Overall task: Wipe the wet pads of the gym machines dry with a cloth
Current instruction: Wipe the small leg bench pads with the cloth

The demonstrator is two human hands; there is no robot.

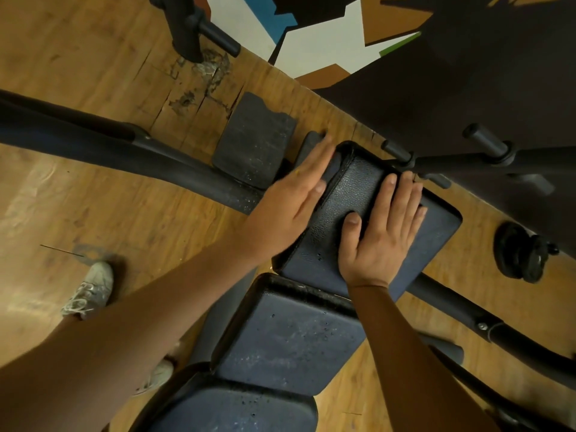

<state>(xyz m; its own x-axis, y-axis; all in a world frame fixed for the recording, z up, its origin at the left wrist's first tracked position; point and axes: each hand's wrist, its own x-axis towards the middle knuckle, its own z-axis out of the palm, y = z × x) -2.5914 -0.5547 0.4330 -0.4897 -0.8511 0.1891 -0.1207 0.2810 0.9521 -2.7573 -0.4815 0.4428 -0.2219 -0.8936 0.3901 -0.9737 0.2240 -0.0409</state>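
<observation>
Head view, looking straight down: a dark gym machine stands on a worn wooden floor, with three padded cushions in a row running from the bottom of the frame up toward the middle. Both hands are on the far pad, a blue-black cushion with a pebbled surface and a stitched seam along its left edge.

The left hand lies against the pad's left side. Its fingers are straight and held close together, pointing toward the far corner, and the thumb rests by the seam. It grips nothing.

The right hand lies palm down on top of the same pad. The fingers are slightly spread and reach its far edge, the thumb is stretched out to the left, and nothing is held beneath that I can make out.

A few dark drops show on the pad's near end, just below the right hand. The middle pad, just beside the far one, is dotted with water drops. So is the near pad at the bottom edge.

Left of the hands, a flat dark foot plate sits against a thick black frame tube. To the right, a black weight plate lies on the floor. A pale shoe stands at lower left.
</observation>
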